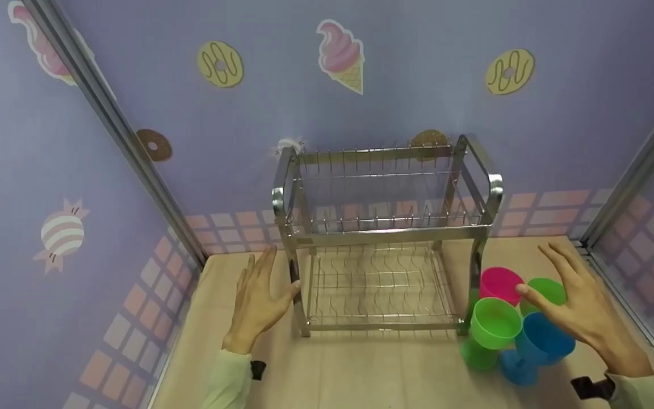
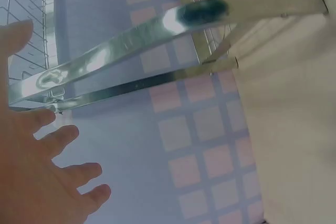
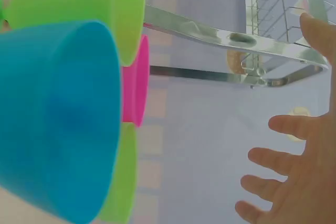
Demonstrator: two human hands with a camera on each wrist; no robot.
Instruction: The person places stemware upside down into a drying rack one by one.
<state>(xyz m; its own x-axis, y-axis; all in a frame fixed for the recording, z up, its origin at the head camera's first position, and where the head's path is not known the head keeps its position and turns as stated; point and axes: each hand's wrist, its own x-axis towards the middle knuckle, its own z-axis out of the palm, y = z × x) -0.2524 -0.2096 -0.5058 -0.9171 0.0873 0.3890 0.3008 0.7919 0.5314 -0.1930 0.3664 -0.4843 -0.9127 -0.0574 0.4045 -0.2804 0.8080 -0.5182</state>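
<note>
A two-tier metal dish rack (image 1: 386,234) stands on the table against the back wall. Beside its left posts is my left hand (image 1: 260,304), fingers spread and holding nothing; the left wrist view shows the rack's side frame (image 2: 126,43) in front of the palm. My right hand (image 1: 579,301) hovers with spread fingers over the goblets at the rack's right. These are a pink goblet (image 1: 500,284), a green goblet (image 1: 494,326), a blue goblet (image 1: 544,341) and another green goblet (image 1: 548,292), partly hidden behind the blue one and my thumb.
Patterned walls (image 1: 236,130) enclose the wooden table (image 1: 355,369) at the back and both sides. Metal corner posts (image 1: 134,147) rise at the left and right. The rack's upper tier (image 1: 384,230) overhangs its lower wire shelf (image 1: 381,284).
</note>
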